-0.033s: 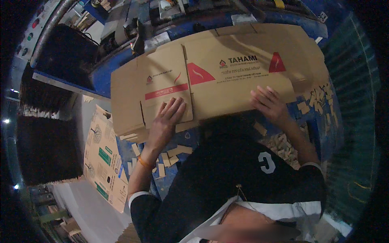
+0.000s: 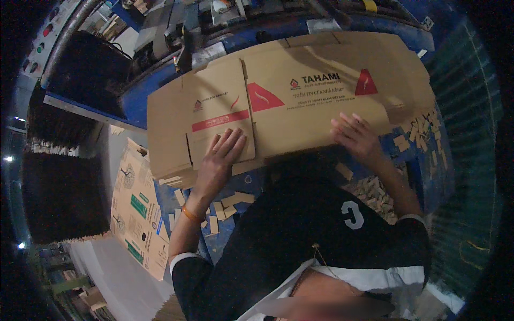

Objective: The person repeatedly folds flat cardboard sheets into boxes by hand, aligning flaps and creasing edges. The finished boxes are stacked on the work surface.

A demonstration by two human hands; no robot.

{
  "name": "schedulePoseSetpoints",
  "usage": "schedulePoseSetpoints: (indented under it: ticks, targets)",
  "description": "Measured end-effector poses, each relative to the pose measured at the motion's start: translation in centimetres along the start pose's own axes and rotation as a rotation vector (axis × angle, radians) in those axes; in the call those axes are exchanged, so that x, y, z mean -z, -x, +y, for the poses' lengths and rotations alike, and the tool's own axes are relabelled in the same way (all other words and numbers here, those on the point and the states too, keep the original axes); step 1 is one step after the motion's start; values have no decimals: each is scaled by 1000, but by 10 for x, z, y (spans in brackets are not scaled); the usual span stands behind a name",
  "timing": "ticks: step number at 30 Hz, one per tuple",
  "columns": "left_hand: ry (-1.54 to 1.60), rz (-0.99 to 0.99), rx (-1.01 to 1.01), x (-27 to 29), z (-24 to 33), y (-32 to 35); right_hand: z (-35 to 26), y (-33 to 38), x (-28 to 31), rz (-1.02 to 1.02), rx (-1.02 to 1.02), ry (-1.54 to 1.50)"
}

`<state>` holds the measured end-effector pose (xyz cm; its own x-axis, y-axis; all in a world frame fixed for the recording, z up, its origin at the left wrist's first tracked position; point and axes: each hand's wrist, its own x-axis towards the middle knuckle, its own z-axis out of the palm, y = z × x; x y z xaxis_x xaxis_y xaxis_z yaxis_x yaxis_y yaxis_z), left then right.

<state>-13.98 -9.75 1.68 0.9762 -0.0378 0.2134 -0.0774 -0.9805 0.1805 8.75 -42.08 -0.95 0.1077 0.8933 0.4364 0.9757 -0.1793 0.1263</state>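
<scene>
Flattened brown carton (image 2: pixel 300 101) with red markings; printed carton (image 2: pixel 140 214) lower left.

We are pressing our left hand (image 2: pixel 220 158) and right hand (image 2: pixel 356 136) flat on a flattened cardboard box (image 2: pixel 289 101). Cardboard scraps (image 2: pixel 375 190) are lying beneath it.

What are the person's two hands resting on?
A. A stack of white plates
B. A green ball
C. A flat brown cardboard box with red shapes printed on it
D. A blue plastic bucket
C. Both the left hand and the right hand lie flat, fingers spread, on the near edge of the flattened cardboard box, which sits on a blue table scattered with small cardboard scraps.
</scene>
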Motion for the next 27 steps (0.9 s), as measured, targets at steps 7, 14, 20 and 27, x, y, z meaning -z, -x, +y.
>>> schedulePoseSetpoints:
  ticks: [7, 14, 20, 27]
  targets:
    - [132, 277, 30, 14, -28, -29, 36, -47, -8, 11, 35, 31]
    - [264, -20, 168, 11, -68, -42, 110, -72, -21, -190, -342, -144]
    - [50, 245, 278, -7, -105, -52, 202, -66, -65, 38, -1037, -139]
    - [-15, 216, 322, -10, -102, -42, 239, -64, -123, 109, -1011, -430]
